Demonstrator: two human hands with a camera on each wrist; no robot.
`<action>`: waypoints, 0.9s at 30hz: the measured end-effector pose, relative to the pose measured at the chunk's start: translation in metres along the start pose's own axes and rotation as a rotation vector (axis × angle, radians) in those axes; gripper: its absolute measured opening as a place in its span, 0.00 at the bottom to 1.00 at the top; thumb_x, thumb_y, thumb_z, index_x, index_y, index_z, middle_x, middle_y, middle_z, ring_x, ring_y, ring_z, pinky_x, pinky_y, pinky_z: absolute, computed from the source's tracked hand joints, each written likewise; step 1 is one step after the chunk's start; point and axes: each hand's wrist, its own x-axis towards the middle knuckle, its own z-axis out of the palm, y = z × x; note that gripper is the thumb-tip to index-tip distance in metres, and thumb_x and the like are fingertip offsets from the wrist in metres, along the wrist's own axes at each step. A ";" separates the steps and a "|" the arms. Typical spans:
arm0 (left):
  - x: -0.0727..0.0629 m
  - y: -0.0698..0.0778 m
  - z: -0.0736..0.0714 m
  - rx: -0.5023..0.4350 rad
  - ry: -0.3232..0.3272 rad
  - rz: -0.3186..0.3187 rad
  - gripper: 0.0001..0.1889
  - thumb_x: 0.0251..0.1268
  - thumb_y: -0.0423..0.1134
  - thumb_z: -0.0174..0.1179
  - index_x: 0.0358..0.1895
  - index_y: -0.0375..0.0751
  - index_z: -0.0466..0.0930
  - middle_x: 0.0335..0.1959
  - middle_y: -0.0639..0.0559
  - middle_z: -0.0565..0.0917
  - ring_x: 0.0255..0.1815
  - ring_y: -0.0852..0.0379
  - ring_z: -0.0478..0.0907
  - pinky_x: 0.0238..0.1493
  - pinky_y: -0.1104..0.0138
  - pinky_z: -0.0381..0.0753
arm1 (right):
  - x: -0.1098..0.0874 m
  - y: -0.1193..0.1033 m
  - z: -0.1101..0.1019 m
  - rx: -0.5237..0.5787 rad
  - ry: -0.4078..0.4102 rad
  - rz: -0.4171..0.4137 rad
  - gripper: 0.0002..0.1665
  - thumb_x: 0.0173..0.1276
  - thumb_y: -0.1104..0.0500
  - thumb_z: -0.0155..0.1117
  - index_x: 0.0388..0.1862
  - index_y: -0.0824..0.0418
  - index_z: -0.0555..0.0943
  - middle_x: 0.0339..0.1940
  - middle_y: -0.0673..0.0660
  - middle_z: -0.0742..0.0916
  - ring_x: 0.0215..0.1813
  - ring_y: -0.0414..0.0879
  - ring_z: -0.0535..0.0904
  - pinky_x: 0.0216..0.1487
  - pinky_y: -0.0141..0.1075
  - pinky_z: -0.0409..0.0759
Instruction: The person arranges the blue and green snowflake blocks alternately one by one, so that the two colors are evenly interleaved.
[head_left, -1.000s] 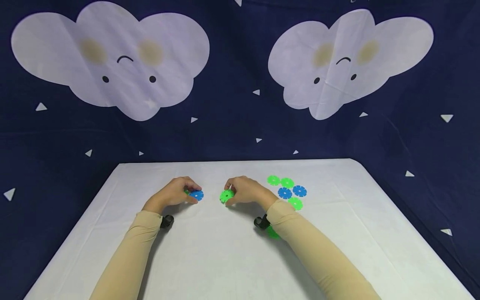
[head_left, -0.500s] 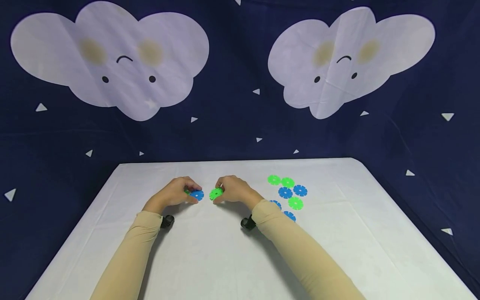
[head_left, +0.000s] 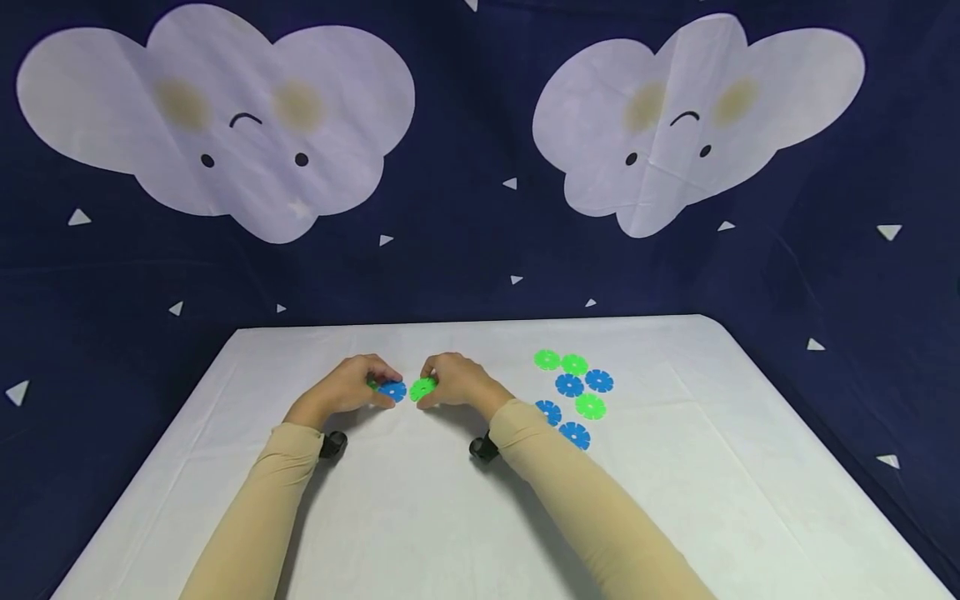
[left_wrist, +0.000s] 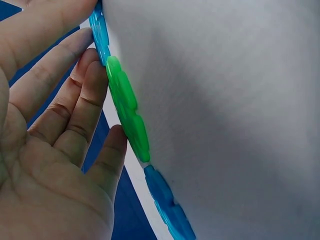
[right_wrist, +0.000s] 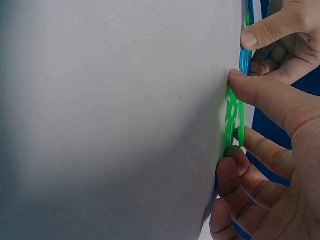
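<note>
My left hand (head_left: 345, 385) holds a notched blue plastic disc (head_left: 392, 391) near the table's middle, thumb on the near side and fingers on the far side. In the left wrist view a green disc (left_wrist: 128, 110) and another blue disc (left_wrist: 170, 205) continue the row under that palm. Just right of it, my right hand (head_left: 459, 380) pinches a notched green disc (head_left: 422, 389) between thumb and fingers. The right wrist view shows two green pieces there, a green disc (right_wrist: 230, 117) and a thin green edge (right_wrist: 241, 122) beside it. A narrow gap separates the green from the blue.
Loose discs lie on the white table (head_left: 420, 517) right of my right hand: several blue, such as a near blue disc (head_left: 576, 435), and several green, such as a green disc (head_left: 590, 407). A dark curtain with clouds (head_left: 450, 275) hangs behind the table.
My right hand has moved left with the green disc, closing in on the blue disc. Blue discs that its forearm covered now show. My left hand stays where it was.
</note>
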 end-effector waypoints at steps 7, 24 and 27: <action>0.001 -0.001 0.001 -0.007 -0.004 -0.023 0.22 0.60 0.35 0.80 0.57 0.37 0.89 0.56 0.41 0.87 0.59 0.44 0.83 0.67 0.46 0.82 | 0.002 -0.002 0.002 0.006 -0.007 -0.011 0.32 0.63 0.47 0.84 0.63 0.56 0.86 0.54 0.51 0.90 0.53 0.45 0.82 0.61 0.45 0.83; 0.000 0.001 0.002 0.001 -0.003 -0.021 0.22 0.60 0.35 0.80 0.58 0.36 0.89 0.55 0.41 0.87 0.58 0.44 0.83 0.66 0.46 0.82 | 0.001 -0.003 0.002 0.037 -0.021 -0.007 0.32 0.64 0.49 0.84 0.64 0.58 0.84 0.59 0.55 0.90 0.59 0.48 0.83 0.68 0.45 0.81; 0.000 0.001 0.002 0.002 -0.001 -0.020 0.22 0.60 0.35 0.80 0.58 0.36 0.89 0.55 0.41 0.87 0.58 0.44 0.83 0.66 0.46 0.82 | 0.001 -0.003 0.002 0.046 -0.020 -0.017 0.31 0.64 0.50 0.84 0.63 0.58 0.84 0.58 0.55 0.90 0.58 0.47 0.82 0.68 0.44 0.81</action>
